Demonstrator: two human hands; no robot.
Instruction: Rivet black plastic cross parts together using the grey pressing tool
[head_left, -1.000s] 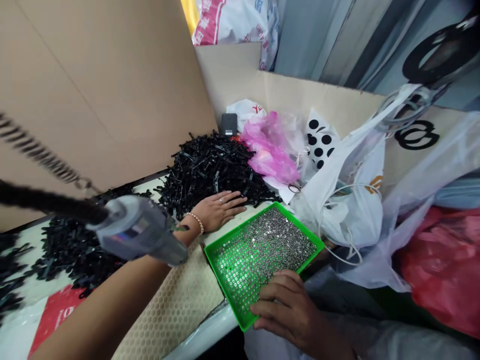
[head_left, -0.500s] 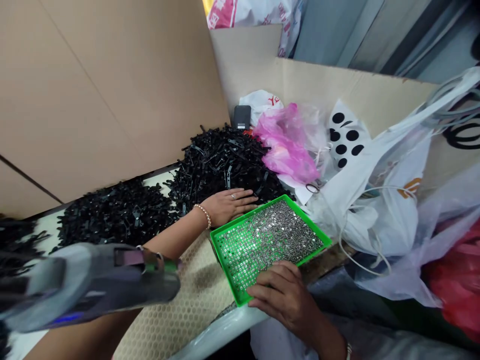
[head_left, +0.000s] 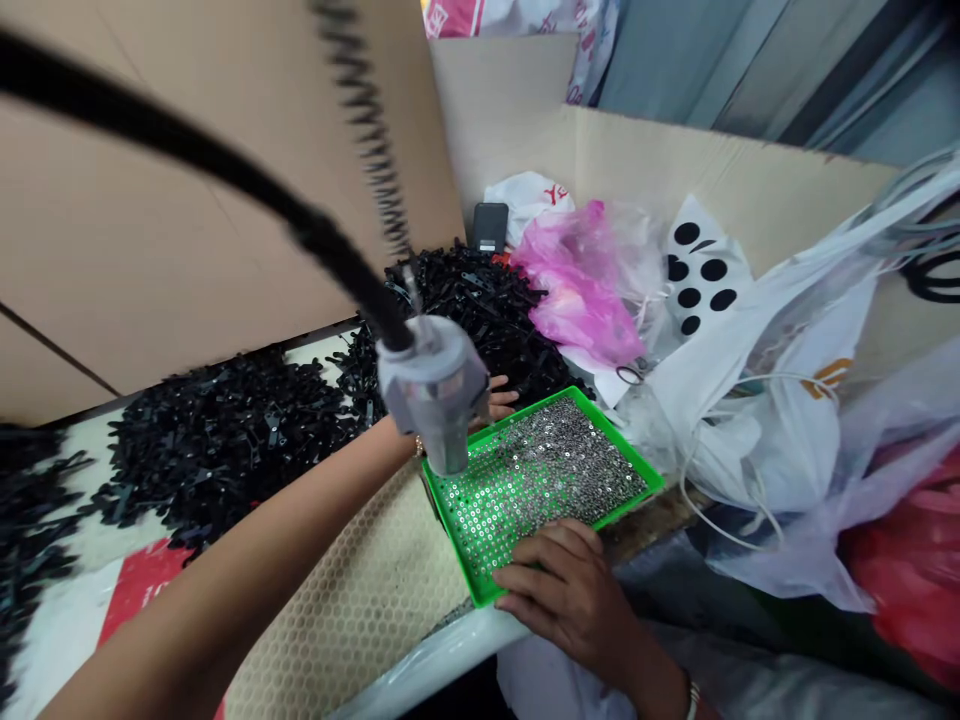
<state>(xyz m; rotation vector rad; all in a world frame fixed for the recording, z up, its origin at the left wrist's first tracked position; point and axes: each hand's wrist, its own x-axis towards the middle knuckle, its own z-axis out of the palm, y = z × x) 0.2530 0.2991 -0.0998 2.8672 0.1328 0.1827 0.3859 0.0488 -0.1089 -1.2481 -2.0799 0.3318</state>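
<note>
A big cardboard wall stands far behind the green tray. To the right of the tray is a heap of plastic bags: a white bag, a pink bag, and a red bag farther off. To the left of the tray lies a wide pile of small black plastic parts, and more of them sit in a pile just behind the tray. A bumpy tan mat lies right beside the tray's left side.

The tray sits flat and a bit crooked, and it is full of tiny silver rings. A gray tool hangs over the tray's far left corner from a black cord and a spring.

Your left arm reaches past the tray's left corner. The tool hides most of your left hand, so you cannot tell if its fingers are apart or closed on something. Your right hand lies on the tray's near edge with its fingers close together. You cannot tell if it is clamped on the tray or just resting there.
</note>
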